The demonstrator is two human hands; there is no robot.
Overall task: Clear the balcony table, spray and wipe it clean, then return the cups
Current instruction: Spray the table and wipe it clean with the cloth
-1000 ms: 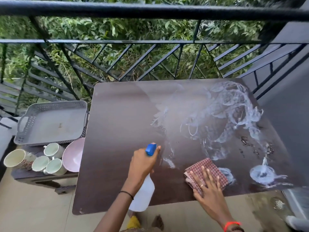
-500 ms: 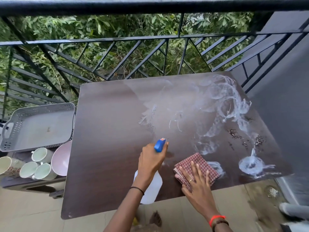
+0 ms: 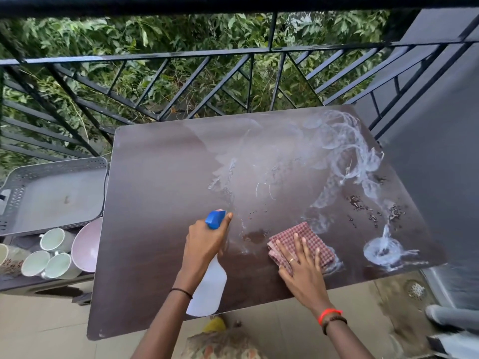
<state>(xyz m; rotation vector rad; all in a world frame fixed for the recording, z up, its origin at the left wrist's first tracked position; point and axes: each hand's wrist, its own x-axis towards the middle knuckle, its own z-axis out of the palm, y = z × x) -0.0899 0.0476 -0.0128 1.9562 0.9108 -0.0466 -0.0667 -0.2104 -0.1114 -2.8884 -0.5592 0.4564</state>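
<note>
The dark brown balcony table (image 3: 160,203) fills the middle of the view, smeared with white foam and wet spots on its right half. My left hand (image 3: 204,244) grips a white spray bottle (image 3: 208,291) with a blue nozzle, pointed across the table. My right hand (image 3: 303,265) presses flat, fingers spread, on a red checked cloth (image 3: 308,237) near the table's front edge. Several pale cups (image 3: 55,239) and a pink bowl (image 3: 86,246) stand on a low side table at the left.
A grey perforated tray (image 3: 51,195) lies on the side table behind the cups. A black metal railing (image 3: 233,81) runs just behind the table, a grey wall on the right. A floor drain (image 3: 416,290) sits at lower right.
The view has shifted left and down slightly. Fresh droplets lie on the table ahead of the nozzle. Both hands hold about the same places on the bottle and cloth.
</note>
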